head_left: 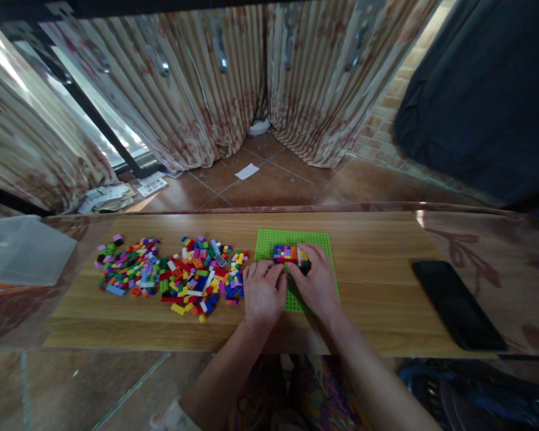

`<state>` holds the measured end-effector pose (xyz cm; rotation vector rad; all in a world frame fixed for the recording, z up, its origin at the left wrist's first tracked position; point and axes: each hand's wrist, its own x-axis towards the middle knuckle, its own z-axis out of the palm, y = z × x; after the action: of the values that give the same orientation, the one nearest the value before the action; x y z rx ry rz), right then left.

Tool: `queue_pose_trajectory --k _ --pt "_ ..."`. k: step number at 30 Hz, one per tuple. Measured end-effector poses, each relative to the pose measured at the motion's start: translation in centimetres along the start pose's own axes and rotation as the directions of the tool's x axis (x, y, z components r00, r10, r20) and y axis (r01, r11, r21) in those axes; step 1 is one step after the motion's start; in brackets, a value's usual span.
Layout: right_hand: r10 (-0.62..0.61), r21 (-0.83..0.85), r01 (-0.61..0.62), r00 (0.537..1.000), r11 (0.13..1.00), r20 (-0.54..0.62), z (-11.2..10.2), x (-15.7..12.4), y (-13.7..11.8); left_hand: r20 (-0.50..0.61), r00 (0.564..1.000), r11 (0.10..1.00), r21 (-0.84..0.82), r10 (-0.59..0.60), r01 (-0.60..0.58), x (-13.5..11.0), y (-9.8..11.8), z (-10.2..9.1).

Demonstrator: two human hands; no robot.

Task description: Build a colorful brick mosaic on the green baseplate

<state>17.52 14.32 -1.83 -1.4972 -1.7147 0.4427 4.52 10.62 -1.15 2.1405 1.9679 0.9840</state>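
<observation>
A small block of multicoloured toy bricks (pixel 287 253) stands on a green studded baseplate (pixel 294 233). My right hand (pixel 320 281) is curled around the block's right end, fingers on top and thumb at the near side. Close to the block's front left, my left hand (pixel 264 294) holds its thumb and forefinger pinched together, almost meeting my right thumb. Whatever is between those left fingertips is too small to make out. Both hands cover part of the baseplate and the block's near side.
Loose bricks lie left of the baseplate in two heaps, a nearer brick pile (pixel 201 275) and a farther brick pile (pixel 132 266). A black phone (pixel 458 305) rests at the wooden board's (pixel 377 299) right end. At far left stands a translucent plastic bin (pixel 24 254).
</observation>
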Motion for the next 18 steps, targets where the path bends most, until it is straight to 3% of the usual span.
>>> queue_pose_trajectory --k 12,18 --pt "0.054 0.002 -0.054 0.998 0.999 -0.027 1.0 0.0 -0.4 0.040 0.999 1.000 0.002 -0.005 0.005 0.0 0.1 0.0" --pt "0.033 0.162 -0.028 0.999 0.986 -0.033 0.0 -0.3 0.8 0.082 0.996 0.998 0.065 0.019 -0.024 -0.7 0.9 -0.8"
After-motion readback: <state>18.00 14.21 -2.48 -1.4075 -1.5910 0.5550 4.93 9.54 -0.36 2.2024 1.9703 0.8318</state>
